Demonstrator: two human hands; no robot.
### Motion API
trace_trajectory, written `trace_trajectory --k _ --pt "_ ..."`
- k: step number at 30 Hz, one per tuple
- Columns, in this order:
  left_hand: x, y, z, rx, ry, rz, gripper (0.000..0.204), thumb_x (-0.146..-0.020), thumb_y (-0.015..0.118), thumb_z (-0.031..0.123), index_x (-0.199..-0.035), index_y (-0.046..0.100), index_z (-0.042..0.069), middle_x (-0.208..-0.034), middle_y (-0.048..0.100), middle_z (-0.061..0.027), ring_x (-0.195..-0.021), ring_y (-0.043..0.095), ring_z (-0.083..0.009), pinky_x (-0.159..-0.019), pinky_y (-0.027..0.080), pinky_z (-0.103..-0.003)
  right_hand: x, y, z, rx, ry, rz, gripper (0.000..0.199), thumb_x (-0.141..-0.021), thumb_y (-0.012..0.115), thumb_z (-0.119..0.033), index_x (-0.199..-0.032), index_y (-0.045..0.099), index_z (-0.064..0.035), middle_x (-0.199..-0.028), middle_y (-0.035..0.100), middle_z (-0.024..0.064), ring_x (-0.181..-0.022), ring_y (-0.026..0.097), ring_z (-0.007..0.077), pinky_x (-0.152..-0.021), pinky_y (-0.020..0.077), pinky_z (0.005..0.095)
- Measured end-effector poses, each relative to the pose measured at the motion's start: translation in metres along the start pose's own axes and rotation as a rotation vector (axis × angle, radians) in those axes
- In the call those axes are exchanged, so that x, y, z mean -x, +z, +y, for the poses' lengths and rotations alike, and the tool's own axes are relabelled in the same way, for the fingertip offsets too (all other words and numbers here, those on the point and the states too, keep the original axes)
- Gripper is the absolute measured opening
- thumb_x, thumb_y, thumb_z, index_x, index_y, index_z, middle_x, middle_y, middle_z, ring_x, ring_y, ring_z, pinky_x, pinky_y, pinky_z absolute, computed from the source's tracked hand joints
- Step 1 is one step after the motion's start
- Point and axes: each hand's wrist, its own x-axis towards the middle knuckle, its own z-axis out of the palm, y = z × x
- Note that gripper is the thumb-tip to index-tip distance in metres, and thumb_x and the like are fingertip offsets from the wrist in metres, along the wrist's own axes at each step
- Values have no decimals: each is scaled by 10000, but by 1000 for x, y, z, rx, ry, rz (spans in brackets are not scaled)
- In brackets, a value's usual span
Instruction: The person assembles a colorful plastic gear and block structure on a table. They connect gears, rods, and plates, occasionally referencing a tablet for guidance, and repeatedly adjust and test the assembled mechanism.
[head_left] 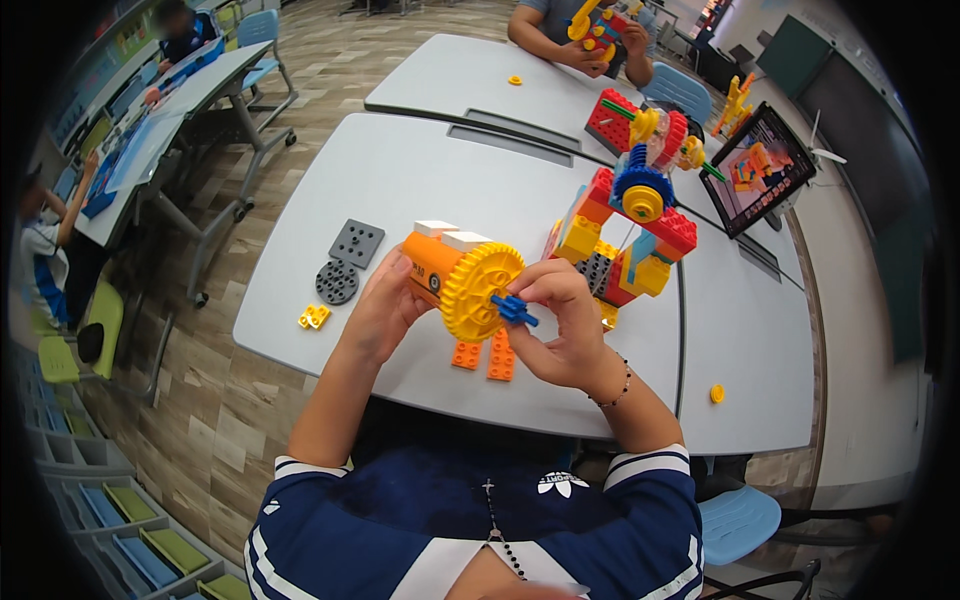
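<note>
Over the counter [300, 250], the left hand's grip [385, 305] clasps an orange block [425, 265] with a yellow gear [466, 290] at four o'clock; the right hand's grip [568, 330] pinches a blue cog [514, 310] beside it.

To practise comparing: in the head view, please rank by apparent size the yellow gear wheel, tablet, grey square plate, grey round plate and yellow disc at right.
1. Tablet
2. Yellow gear wheel
3. Grey square plate and grey round plate: too alike to rank
4. Yellow disc
</note>
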Motion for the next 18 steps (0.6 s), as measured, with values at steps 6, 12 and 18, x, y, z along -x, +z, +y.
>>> trace_trajectory --k 6,12,18 --pt "-13 16 -23 272 -145 -87 492 -1034 419 353 -1400 405 24 -1356 525 -112 -1247 526 -187 -1033 454 -358 -10 -27 -29 171 -91 -15 462 -702 716 63 -1106 528 -63 -1066 569 124 -962 567 250 -836 474 325" --pt "-6 28 -53 603 -239 -281 544 -999 461 383 -1430 387 59 -1378 506 -173 -1225 538 -285 -978 512 -401 7 -54 -33 159 33 -55 674 -685 751 -85 -1297 471 -61 -1235 507 147 -1157 483 316 -993 389 406" --pt "20 20 -90 138 -407 -307 523 -973 522 378 -1400 391 107 -1334 499 -135 -1167 526 -261 -889 519 -399 55 -46 -33 47 234 -129 846 -656 849 -207 -1365 426 -26 -1339 497 167 -1252 463 351 -1066 357 448"
